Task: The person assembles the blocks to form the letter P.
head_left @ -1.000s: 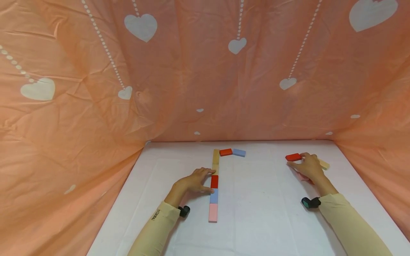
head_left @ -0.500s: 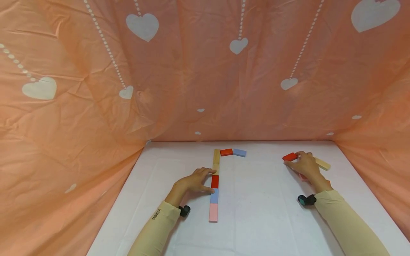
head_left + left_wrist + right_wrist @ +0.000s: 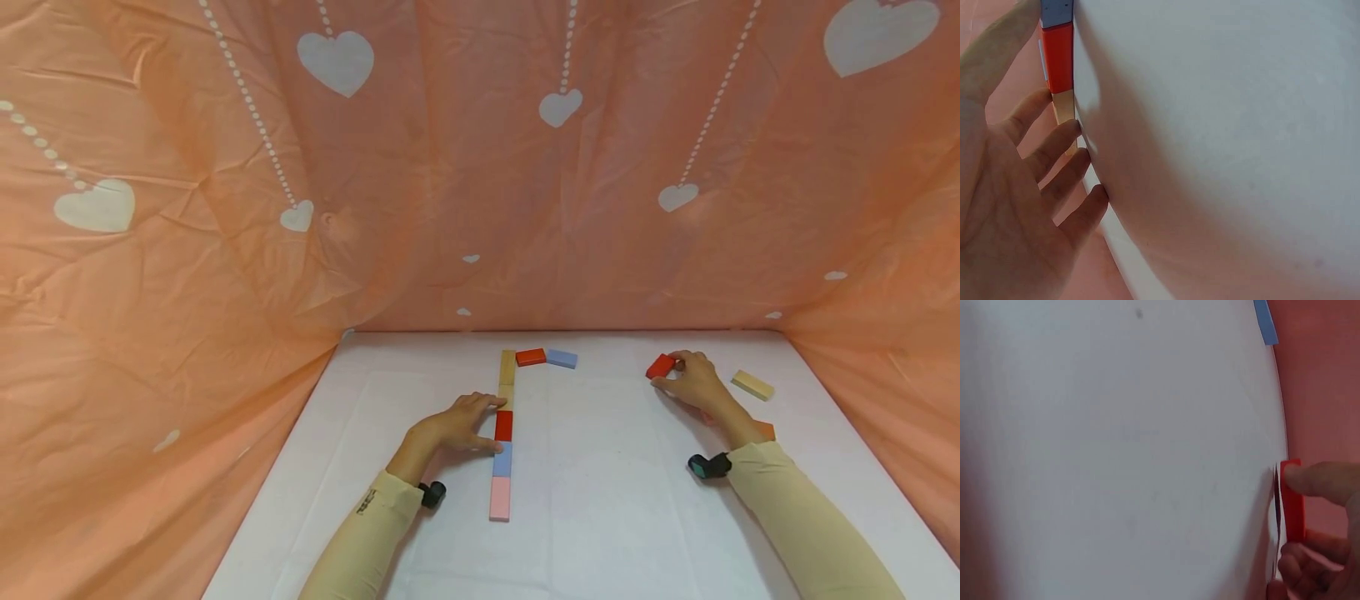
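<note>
My right hand [image 3: 697, 385] pinches a red wooden block [image 3: 661, 367] between thumb and fingers at the right of the table. In the right wrist view that red block [image 3: 1295, 506] shows on edge, just off the white surface. My left hand [image 3: 453, 423] rests beside a straight row of blocks with fingers spread. Its index finger touches a natural wood block [image 3: 506, 394] and its thumb the blue block [image 3: 502, 462]. Between these lies a red block [image 3: 503, 426]; a pink block [image 3: 499, 498] ends the row nearest me, and another natural wood block [image 3: 507, 367] the far end.
From the row's far end, a red block [image 3: 531, 357] and a blue block [image 3: 562, 358] extend rightward. Past my right hand lies a loose natural wood block [image 3: 752, 385]. An orange block [image 3: 766, 430] and a pink block [image 3: 707, 418] are partly hidden by my right forearm.
My right hand has moved left with the red block, which has turned, leaving the loose natural wood block and the orange one more exposed. The left hand stays in place.
</note>
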The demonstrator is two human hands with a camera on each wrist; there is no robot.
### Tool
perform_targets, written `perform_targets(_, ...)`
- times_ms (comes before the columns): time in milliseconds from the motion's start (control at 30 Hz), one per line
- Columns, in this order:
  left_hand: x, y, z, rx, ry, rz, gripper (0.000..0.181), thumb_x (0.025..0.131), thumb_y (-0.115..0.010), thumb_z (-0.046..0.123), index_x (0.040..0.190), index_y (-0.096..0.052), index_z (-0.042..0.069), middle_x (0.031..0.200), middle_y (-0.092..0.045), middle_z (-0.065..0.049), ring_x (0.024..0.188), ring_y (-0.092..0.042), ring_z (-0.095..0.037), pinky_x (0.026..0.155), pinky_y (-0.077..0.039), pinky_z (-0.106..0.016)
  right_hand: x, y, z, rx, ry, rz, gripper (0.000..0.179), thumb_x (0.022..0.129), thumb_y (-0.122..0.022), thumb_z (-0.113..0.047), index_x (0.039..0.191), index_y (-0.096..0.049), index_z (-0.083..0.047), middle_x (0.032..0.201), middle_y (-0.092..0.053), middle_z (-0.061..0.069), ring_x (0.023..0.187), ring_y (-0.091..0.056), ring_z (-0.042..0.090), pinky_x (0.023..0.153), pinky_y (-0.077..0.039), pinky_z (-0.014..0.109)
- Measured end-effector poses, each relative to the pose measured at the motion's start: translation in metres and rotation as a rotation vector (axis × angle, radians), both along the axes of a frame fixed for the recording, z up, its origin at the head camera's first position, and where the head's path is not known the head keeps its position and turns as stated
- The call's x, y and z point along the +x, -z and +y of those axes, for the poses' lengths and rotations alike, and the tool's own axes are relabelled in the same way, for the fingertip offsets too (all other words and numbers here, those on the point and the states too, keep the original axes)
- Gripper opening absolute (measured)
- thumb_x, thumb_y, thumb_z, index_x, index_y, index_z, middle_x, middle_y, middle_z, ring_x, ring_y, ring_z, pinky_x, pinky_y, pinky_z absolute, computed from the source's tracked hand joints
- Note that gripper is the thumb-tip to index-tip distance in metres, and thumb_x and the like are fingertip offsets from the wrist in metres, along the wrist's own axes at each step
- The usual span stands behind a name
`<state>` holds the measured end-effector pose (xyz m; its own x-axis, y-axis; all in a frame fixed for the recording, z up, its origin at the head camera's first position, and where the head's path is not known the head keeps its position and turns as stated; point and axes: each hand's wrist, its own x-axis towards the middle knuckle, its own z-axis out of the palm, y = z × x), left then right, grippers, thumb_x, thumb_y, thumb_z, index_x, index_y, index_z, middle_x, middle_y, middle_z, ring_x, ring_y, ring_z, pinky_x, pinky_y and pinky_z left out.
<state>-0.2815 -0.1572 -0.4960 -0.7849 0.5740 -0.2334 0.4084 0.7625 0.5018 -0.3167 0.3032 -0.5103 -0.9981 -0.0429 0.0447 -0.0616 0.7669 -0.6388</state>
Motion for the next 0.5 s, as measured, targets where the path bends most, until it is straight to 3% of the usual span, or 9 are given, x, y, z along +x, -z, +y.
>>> perform_targets(267, 0.001, -0.002, 0.001, -0.001, -0.008, -0.007, 0.086, 0.093, -0.086, 0.035, 0.163, -0.042, 0.015, 0.165, -0.041, -0.015, 0.152, -0.036, -0.037, 0.125, -0.035, -0.058, -0.004, -0.001, -0.015, -0.046, -0.13, 0.032, 0.068, 0.093, -0.084, -0.017, 0.144, -0.051, 0.013, 0.119, -0.057, 0.028, 0.108, -0.057, 0.041, 0.09, -0.05, 0.047)
perform_targets(500, 0.001, -0.003, 0.001, -0.002, -0.014, -0.013, 0.086, 0.092, -0.087, 0.034, 0.163, -0.042, 0.014, 0.165, -0.041, -0.016, 0.152, -0.035, -0.037, 0.125, -0.035, -0.059, -0.008, 0.001, -0.028, -0.035, -0.193, 0.055, 0.064, 0.092, -0.085, -0.019, 0.143, -0.057, 0.009, 0.121, -0.056, 0.026, 0.104, -0.056, 0.035, 0.088, -0.048, 0.044)
